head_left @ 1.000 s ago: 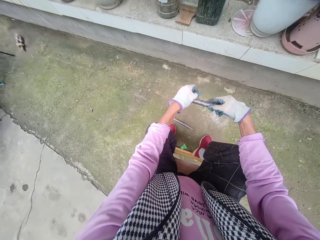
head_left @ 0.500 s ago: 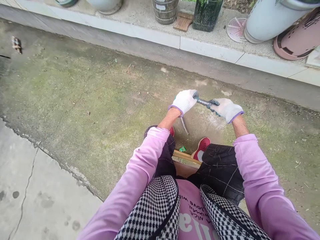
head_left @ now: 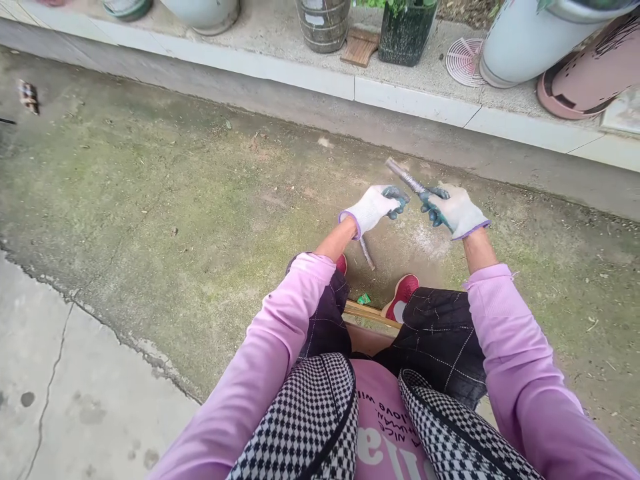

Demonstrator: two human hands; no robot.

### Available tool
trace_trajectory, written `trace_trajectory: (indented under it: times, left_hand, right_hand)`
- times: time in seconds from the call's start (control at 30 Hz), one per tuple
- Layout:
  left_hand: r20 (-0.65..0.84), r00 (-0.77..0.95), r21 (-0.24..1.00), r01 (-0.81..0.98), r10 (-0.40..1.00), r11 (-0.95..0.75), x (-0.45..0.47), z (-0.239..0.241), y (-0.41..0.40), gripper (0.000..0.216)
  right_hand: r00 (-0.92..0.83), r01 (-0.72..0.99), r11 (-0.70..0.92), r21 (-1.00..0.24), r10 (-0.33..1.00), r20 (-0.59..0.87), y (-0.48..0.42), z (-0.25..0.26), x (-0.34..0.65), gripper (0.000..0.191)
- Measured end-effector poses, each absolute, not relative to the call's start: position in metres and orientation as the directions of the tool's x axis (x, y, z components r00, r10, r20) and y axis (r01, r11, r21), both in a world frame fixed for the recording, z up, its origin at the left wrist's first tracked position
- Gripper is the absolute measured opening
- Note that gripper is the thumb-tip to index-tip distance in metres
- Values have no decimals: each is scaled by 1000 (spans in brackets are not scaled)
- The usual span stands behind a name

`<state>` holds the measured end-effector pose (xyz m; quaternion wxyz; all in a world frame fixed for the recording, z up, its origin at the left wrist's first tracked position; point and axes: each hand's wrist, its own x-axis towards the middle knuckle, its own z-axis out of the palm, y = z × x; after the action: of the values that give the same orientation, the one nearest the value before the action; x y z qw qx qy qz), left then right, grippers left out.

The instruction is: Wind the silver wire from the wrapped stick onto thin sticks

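Both my hands wear white knit gloves with dark green coated fingers and purple cuffs. My right hand (head_left: 447,210) is closed around the lower end of a thin silvery rod (head_left: 406,176). The rod slants up and left out of the grip; its middle looks ridged and shiny, its far end duller. Just left of it is my left hand (head_left: 377,205), apart from the rod, its fingers curled together; whether something is in them is hidden. A similar grey rod (head_left: 367,253) shows below my left wrist, partly covered by it.
A tiled ledge (head_left: 415,100) runs along the back, bearing a pale pot (head_left: 530,43), a pink pot (head_left: 585,80), a dark green container (head_left: 407,33) and a wooden block (head_left: 360,47). Between my red shoes lie a green wrapper (head_left: 364,299) and a wooden bar (head_left: 373,313).
My left hand has let go of the rod and sits slightly lower. The rod, held by my right hand alone, has swung its free end up and away.
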<state>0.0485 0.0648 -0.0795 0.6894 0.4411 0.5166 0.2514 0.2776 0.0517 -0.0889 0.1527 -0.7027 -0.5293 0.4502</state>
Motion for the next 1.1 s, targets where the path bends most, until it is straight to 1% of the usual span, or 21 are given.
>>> trace_trajectory:
  times: [0.03,0.07,0.1,0.17,0.23,0.3,0.37,0.47,0.53,0.6,0.67,0.73,0.77,0.83,0.93,1.0,1.1]
  left_hand:
    - [-496,318,863,73,808,501,46,-78,67,24]
    - [-501,301,858,51,812,511,44,-78,69,24]
    - [-506,297,854,42,809,519,41,-78,71,22]
    - [-517,321,847,55,794,529,36,-81,75,20]
    - [-513,357,849,78,781,522,36,-86,77,19]
    - [-501,357,860,100,788,501,38,-90,79,21]
    - [-501,350,863,137,791,486,39,-93,81,27]
    - [-492,395,871,233,776,434,35,-94,82,26]
    - [-480,437,875,306,761,376,30,-93,78,19]
    - [-495,433,860,364,753,356,28,-93,73,17]
    - [-517,411,846,381,751,373,29,-92,68,21]
    - [-541,388,835,357,746,419,32,-91,65,23]
    - [-549,371,832,325,749,448,33,-89,65,23]
    - [-563,324,827,239,761,510,34,-85,65,23]
    - [-575,274,818,162,771,553,34,-80,67,21]
    - [-572,324,819,166,754,550,34,-80,67,21]
    - [-534,478,836,179,697,518,37,-83,63,28]
  right_hand:
    - [29,476,-411,-777,891,-454,50,-87,279,52]
    - [12,360,-410,-838,900,-435,47,-85,281,59]
    - [-14,280,-396,-874,909,-416,45,-82,282,64]
    - [-71,182,-376,-908,916,-394,40,-77,283,65]
    - [-135,131,-373,-918,911,-390,36,-72,284,63]
    - [-233,133,-388,-912,882,-409,32,-67,288,63]
    - [-354,194,-406,-893,820,-450,29,-63,293,65]
    - [-496,348,-420,-838,676,-544,28,-65,298,67]
    - [-515,471,-402,-785,597,-614,29,-73,297,65]
    - [-445,649,-336,-683,561,-698,31,-85,293,56]
    - [-297,826,-233,-513,594,-748,36,-97,289,45]
    - [-162,917,-168,-361,669,-725,44,-104,288,39]
    - [-116,936,-156,-317,711,-693,48,-106,289,37]
    - [-49,939,-171,-298,790,-611,56,-107,292,31]
    - [39,910,-236,-341,868,-496,61,-105,297,33]
    - [79,882,-275,-383,887,-455,62,-105,297,38]
    - [130,864,-312,-396,897,-422,62,-105,293,39]
